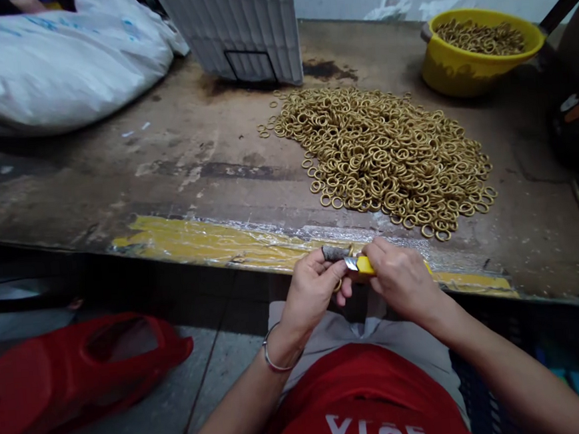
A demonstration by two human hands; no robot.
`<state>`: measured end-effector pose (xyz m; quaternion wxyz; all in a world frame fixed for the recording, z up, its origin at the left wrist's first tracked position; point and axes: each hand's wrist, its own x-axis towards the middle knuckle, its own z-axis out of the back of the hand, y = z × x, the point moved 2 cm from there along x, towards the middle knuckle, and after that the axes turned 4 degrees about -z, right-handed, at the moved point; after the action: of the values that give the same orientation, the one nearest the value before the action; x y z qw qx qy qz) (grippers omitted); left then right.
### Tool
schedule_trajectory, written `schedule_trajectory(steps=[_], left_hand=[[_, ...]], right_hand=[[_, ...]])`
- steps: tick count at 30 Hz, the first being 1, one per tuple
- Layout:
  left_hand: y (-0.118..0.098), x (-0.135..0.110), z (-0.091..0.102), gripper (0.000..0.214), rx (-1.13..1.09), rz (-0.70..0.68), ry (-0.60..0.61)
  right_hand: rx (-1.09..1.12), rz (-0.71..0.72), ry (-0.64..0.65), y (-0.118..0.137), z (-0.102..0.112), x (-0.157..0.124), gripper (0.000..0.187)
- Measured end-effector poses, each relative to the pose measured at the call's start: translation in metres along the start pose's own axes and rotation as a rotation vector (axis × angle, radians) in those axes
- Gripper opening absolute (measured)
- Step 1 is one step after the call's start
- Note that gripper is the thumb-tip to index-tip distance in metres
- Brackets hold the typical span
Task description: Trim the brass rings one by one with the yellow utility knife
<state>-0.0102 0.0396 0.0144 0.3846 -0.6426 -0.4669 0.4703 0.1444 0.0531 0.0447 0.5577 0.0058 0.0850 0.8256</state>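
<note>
My right hand (pixel 402 278) is closed round a yellow box cutter (pixel 365 265), its short blade pointing left. Just in front of that blade, my left hand (pixel 306 290) is pinched, with a dark grey cover on one finger. A brass-coloured ring (pixel 338 285) shows among the left fingers, and part of another appears near the covered fingertip by the blade. Both hands meet at the table's front edge, above my lap. Beyond them spreads a large heap of similar rings (pixel 379 146) on the worn wooden table (pixel 203 143).
A yellow basin (pixel 459 73) full of rings stands at the back right. Behind the heap is a grey ribbed panel (pixel 249 26). A white sack (pixel 57 68) lies at the back left. Yellow tape (pixel 206 240) covers the front edge. On the floor, left, is a red plastic stool (pixel 22 392).
</note>
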Motion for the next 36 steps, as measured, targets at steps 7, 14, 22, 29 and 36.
schedule_trajectory(steps=[7, 14, 22, 29, 36], left_hand=[[-0.010, -0.024, 0.007, 0.017, 0.149, -0.043, 0.005], [0.010, -0.009, 0.017, 0.035, -0.167, 0.098, 0.119], [0.006, -0.001, 0.034, 0.036, -0.458, 0.112, 0.054], [0.004, 0.008, 0.045, 0.040, -0.255, 0.024, -0.124], [0.005, 0.000, 0.021, 0.046, -0.361, 0.193, 0.162]], right_hand=[[-0.163, -0.303, 0.086, -0.023, 0.004, 0.027, 0.023], [-0.061, -0.085, -0.032, 0.002, -0.002, 0.081, 0.020], [-0.063, -0.023, -0.010, 0.023, -0.016, 0.142, 0.029], [0.684, 0.207, 0.259, -0.001, 0.008, 0.091, 0.020], [0.933, 0.237, 0.374, -0.017, 0.016, 0.051, 0.028]])
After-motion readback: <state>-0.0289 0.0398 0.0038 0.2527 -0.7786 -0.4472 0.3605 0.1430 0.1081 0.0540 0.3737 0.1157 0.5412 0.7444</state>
